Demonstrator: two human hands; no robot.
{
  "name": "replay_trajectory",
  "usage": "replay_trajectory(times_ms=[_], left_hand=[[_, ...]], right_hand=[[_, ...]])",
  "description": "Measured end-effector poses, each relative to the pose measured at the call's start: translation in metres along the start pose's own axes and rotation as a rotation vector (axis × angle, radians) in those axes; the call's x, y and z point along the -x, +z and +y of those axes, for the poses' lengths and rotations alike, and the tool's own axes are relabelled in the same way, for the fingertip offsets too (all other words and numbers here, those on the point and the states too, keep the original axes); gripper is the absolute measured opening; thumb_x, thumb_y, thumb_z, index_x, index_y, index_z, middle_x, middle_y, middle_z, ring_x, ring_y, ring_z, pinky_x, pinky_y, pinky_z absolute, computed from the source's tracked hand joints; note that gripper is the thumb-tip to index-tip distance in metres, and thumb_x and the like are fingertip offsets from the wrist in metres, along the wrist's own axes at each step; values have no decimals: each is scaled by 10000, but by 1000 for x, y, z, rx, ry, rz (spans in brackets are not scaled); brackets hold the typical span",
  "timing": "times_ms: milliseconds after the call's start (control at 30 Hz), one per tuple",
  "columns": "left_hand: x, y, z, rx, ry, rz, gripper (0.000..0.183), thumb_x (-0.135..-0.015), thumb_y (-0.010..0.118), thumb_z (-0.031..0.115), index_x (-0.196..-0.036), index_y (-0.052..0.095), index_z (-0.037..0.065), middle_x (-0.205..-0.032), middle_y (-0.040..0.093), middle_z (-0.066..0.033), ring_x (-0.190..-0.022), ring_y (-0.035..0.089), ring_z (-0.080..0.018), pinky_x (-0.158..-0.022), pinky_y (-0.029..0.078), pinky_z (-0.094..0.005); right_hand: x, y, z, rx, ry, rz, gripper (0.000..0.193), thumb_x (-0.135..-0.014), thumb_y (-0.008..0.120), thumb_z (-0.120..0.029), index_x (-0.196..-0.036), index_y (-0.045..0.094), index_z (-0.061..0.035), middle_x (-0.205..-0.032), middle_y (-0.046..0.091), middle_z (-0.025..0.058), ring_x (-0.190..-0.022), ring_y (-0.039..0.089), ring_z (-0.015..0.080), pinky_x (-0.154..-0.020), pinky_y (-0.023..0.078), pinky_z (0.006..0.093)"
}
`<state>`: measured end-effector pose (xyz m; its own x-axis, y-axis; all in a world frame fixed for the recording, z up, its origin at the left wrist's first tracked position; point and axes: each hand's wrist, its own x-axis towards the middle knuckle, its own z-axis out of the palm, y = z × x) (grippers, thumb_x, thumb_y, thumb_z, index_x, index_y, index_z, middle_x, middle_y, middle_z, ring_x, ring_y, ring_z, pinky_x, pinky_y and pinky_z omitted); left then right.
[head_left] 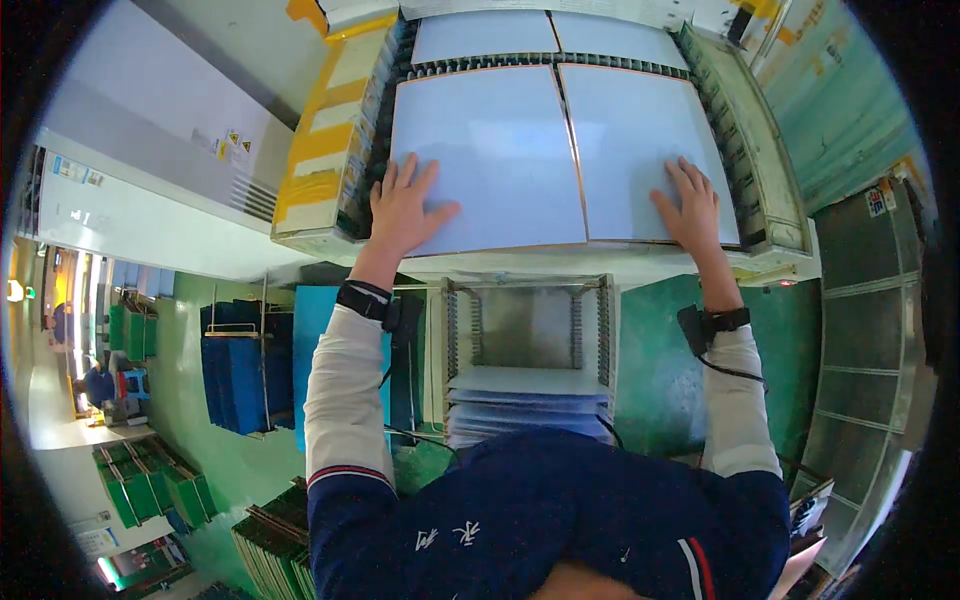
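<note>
Two pale blue-white panels with copper-coloured edges lie side by side on a roller conveyor (735, 150). My left hand (402, 208) rests with fingers spread on the near left corner of the left panel (490, 150). On the right panel (645, 140), close to its outer near edge, lies my right hand (690, 208), fingers stretched out. Neither hand grips anything. Beyond a strip of dark rollers (550, 60) are two more such panels, the far left panel (480, 33) and the far right panel (620, 40), partly cut off at the top.
Below the conveyor stands a slotted rack (605, 340) with several panels (525, 382) in it. Yellow tape (312, 188) covers the conveyor's left side rail. Blue boards (235, 375) stand at the left, green boards (270, 545) lower down. A grey metal frame (865, 370) is at right.
</note>
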<state>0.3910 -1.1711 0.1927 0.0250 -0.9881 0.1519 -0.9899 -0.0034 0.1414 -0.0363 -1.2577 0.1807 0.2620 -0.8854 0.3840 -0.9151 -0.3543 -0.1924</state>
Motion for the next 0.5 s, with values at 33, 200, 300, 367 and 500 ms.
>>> replay_trajectory(times_ms=[33,200,300,367,500], left_hand=[[-2,1,-1,4,7,3,727,-706,609,562,-1312,430,203,-1430,282,-120,-1310,232,-380,-1029,183,-573],[-8,-1,-4,11,16,-6,722,-707,612,559,-1311,432,207,-1420,300,-123,-1307,247,-373,-1026,192,-575],[-11,2,-8,-18,33,23,714,-708,610,562,-1304,440,207,-1408,319,-125,-1298,263,-372,-1022,203,-571],[-10,2,-7,-19,29,37,704,-715,606,558,-1300,445,200,-1402,328,-126,-1292,272,-372,-1023,207,-562],[8,-11,8,31,63,119,656,-737,611,518,-1283,465,185,-1383,355,-130,-1285,285,-365,-1025,207,-550]], right_hand=[[0,0,1,4,-1,-1,528,-786,609,-357,-1247,495,-125,-1330,427,114,-1225,372,320,-993,279,469],[-4,-1,2,-10,-3,-15,533,-786,599,-422,-1225,517,-131,-1320,438,117,-1223,379,311,-995,282,480],[-8,4,7,12,-7,-6,528,-790,592,-429,-1217,524,-128,-1321,438,114,-1222,381,308,-994,285,480],[-12,9,12,13,-19,12,525,-788,592,-431,-1215,526,-132,-1321,438,110,-1221,383,309,-993,287,479],[-19,13,17,9,-31,12,527,-785,594,-433,-1215,527,-134,-1321,441,110,-1224,380,313,-988,294,479]])
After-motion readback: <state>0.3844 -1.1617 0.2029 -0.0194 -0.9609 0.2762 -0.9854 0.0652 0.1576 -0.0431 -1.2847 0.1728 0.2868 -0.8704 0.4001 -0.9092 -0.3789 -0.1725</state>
